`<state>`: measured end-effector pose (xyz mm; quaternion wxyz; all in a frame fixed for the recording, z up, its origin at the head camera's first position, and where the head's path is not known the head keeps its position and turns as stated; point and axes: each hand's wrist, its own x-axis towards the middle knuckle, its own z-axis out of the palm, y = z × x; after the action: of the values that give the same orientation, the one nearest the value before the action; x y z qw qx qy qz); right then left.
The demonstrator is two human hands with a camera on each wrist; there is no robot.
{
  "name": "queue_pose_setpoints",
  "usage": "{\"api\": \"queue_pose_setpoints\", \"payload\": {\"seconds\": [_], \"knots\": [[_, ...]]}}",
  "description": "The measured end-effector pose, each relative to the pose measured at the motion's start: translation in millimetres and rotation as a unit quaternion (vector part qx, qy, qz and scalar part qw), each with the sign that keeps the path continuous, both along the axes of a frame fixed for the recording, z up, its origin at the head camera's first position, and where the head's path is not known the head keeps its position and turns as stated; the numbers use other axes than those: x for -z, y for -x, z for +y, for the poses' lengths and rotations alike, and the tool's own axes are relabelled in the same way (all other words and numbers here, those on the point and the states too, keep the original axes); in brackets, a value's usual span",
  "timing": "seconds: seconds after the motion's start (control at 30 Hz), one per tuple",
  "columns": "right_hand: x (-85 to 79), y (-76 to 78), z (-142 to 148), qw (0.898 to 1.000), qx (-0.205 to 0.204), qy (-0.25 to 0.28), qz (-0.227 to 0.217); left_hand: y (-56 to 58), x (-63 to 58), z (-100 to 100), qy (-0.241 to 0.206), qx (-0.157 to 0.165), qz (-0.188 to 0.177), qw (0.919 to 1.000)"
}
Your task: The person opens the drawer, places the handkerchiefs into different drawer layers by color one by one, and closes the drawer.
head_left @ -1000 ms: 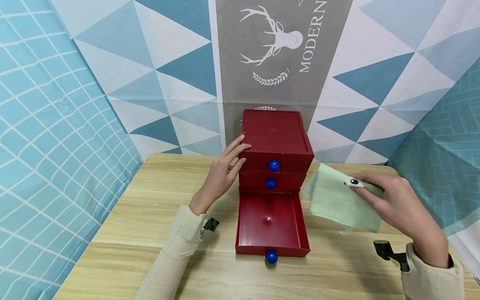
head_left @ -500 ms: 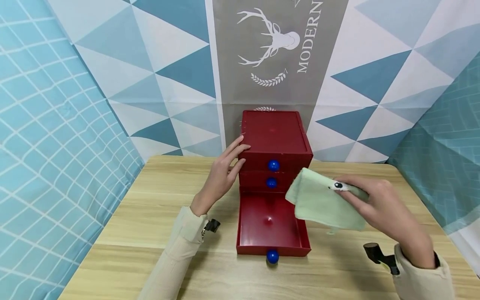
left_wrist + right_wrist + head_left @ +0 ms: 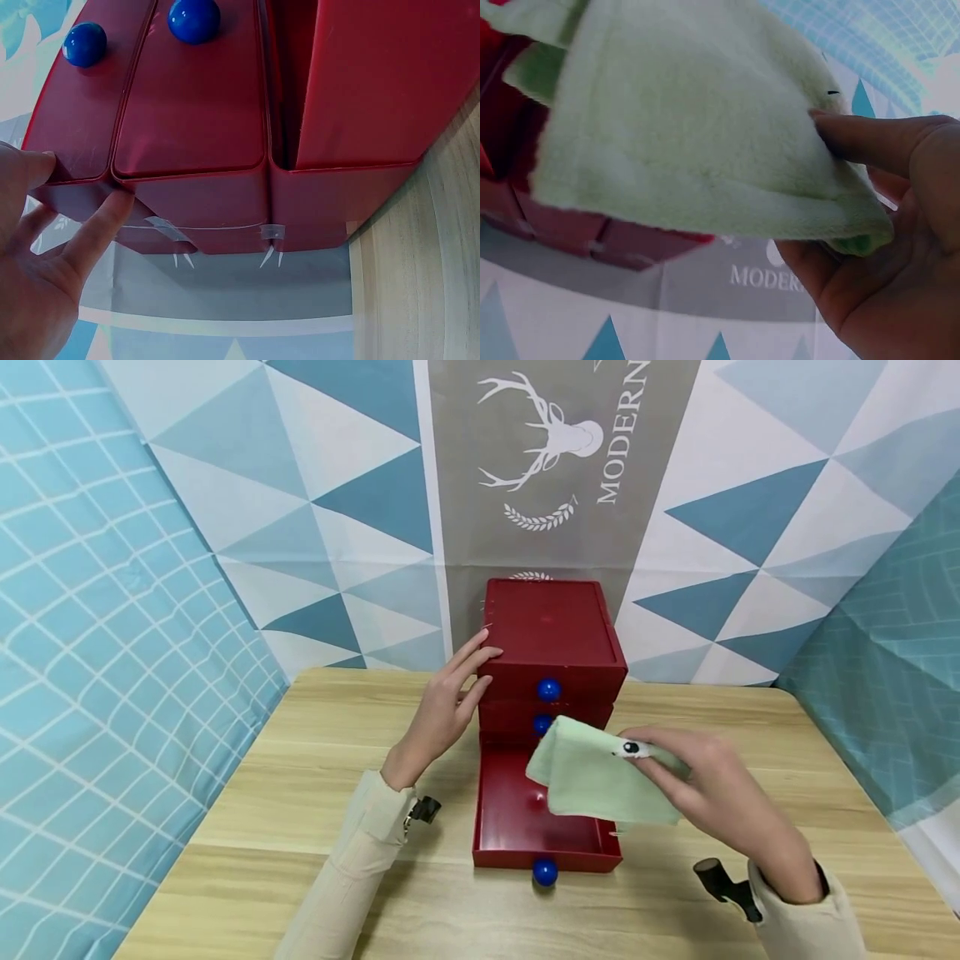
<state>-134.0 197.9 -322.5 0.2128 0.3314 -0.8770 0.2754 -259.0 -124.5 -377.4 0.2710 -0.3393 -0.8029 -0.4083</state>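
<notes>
A dark red drawer unit (image 3: 551, 622) with blue round knobs stands near the back of the table. Its bottom drawer (image 3: 517, 835) is pulled out, and what shows of its inside is bare; the two drawers above are closed. My left hand (image 3: 442, 710) rests with spread fingers against the unit's upper left side; in the left wrist view its fingertips (image 3: 120, 202) touch the side by the front edge. My right hand (image 3: 712, 781) pinches a folded pale green towel (image 3: 592, 777) with a small black-and-white face patch. The towel hangs over the open drawer, hiding part of its right side.
The unit stands on a light wood table (image 3: 315, 760), close to a patterned back cloth (image 3: 360, 527). A blue grid cloth (image 3: 112, 610) borders the table on the left, a teal one (image 3: 885, 635) on the right.
My right hand has carried the towel leftward, from beside the unit to over the open drawer. The left hand has stayed in place on the unit.
</notes>
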Motion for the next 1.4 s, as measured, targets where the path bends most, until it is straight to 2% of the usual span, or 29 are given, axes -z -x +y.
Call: {"api": "queue_pose_setpoints", "payload": {"seconds": [0.17, 0.37, 0.67, 1.0, 1.3, 1.4], "knots": [[5.8, 1.4, -14, 0.999, -0.029, 0.036, -0.002, -0.6, -0.4, -1, -0.001, 0.002, -0.001, 1.0], [14.7, 4.7, -25, 0.997, -0.036, 0.065, -0.011, 0.2, -1.0, -2, -0.002, 0.003, -0.003, 1.0], [37.8, 18.4, -42, 0.994, -0.071, 0.034, -0.07, 0.1, 0.0, -3, -0.003, 0.002, -0.007, 1.0], [59.0, 30.2, -50, 0.983, -0.103, 0.001, -0.152, 0.8, 0.0, -2, -0.003, 0.005, -0.001, 1.0], [82.3, 47.1, -53, 0.975, -0.098, -0.009, -0.201, 1.5, -0.4, 0, -0.001, -0.001, 0.009, 1.0], [88.3, 51.6, -53, 0.975, -0.088, -0.002, -0.205, 1.4, -0.8, 0, -0.001, 0.001, 0.01, 1.0]]}}
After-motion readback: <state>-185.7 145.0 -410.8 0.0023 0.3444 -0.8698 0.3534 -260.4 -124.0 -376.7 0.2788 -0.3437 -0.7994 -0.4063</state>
